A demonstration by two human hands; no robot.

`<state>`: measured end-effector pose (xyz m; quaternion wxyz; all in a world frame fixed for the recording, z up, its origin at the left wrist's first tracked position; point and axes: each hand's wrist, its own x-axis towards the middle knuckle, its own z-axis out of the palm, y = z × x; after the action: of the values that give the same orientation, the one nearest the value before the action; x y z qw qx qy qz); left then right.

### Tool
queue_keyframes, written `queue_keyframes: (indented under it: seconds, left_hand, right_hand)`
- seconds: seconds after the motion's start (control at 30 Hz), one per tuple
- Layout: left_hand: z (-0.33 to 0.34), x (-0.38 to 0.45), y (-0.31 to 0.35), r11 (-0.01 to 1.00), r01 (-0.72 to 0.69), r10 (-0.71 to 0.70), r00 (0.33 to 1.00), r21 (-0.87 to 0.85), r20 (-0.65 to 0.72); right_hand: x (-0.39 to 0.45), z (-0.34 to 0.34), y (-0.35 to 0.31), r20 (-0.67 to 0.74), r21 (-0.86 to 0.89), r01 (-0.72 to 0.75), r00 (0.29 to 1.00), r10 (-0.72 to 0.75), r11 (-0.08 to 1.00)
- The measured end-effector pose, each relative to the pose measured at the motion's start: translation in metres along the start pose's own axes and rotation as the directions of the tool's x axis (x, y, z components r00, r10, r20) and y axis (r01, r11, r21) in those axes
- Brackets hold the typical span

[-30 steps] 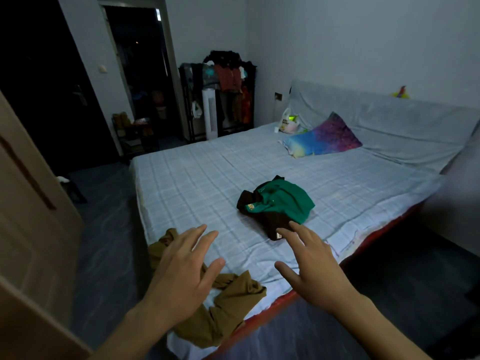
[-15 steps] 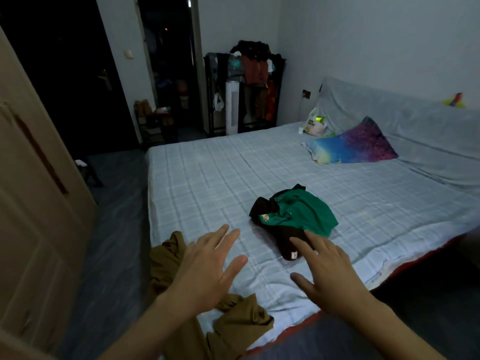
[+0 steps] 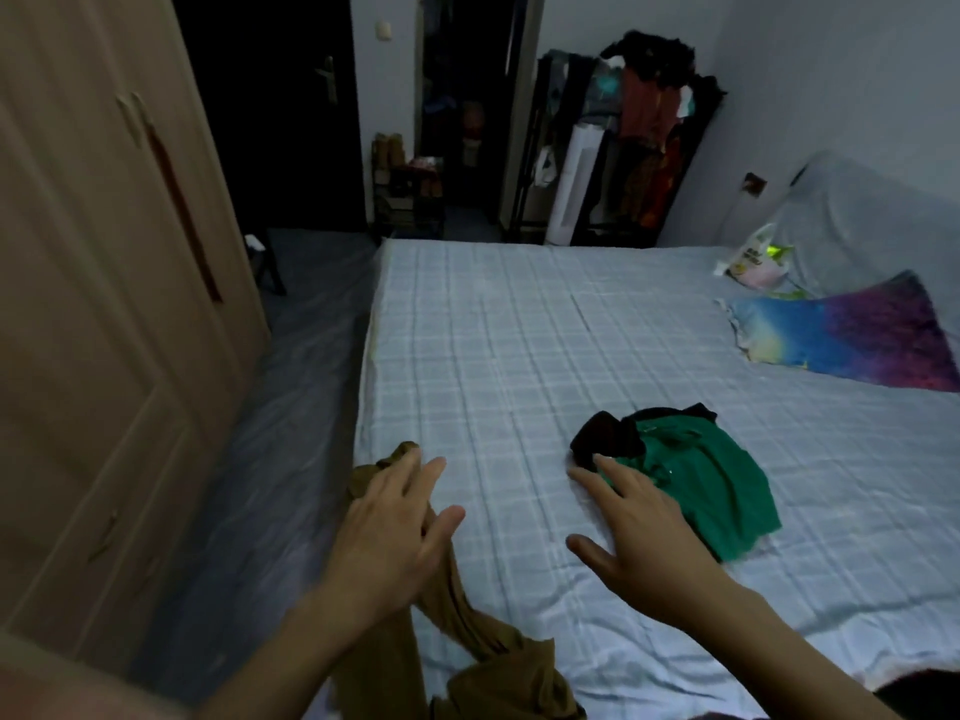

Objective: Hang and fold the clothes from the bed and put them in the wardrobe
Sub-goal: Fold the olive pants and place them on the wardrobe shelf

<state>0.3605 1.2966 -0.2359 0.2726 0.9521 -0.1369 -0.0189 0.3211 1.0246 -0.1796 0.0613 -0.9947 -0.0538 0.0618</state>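
Clearly little is done: the tan wooden wardrobe [image 3: 104, 304] stands closed, the left hand [image 3: 387, 532] hovers spread above crumpled mustard-brown trousers [image 3: 467, 641] at the bed [image 3: 519, 330] edge, and the right hand [image 3: 641, 532], fingers wide, nears an unfolded green-and-black shirt [image 3: 696, 470]

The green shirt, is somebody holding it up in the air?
No, the green shirt lies crumpled flat on the bed, with the right hand open just beside it.

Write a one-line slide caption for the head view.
Both open hands, left and right, reach over the bed toward brown trousers and a green shirt.
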Motion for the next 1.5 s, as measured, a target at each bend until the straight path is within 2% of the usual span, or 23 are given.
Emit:
queue_keyframes:
  seconds: [0.2,0.57,0.77,1.07,1.5]
  left_hand:
    - [-0.006,0.022,-0.005,0.981,0.18,-0.188,0.976,-0.076,-0.107]
    - [0.016,0.056,0.046,0.903,0.422,-0.405,0.899,0.082,-0.167]
    - [0.024,0.069,0.046,0.869,0.479,-0.451,0.871,0.127,-0.196]
    - [0.031,0.075,-0.02,0.816,0.573,-0.555,0.814,0.081,-0.172]
    - [0.063,0.124,-0.148,0.829,0.559,-0.557,0.827,0.013,-0.071]
  right_hand:
    - [0.049,0.009,0.021,0.014,0.076,0.114,0.993,-0.115,0.991]
    - [0.14,0.032,0.093,0.096,0.229,0.335,0.926,-0.364,0.914]
    - [0.179,0.049,0.085,0.174,0.261,0.4,0.876,-0.45,0.879]
    - [0.233,0.074,0.033,0.236,0.242,0.446,0.834,-0.498,0.862]
    - [0.323,0.146,-0.021,0.343,0.219,0.402,0.822,-0.455,0.889]
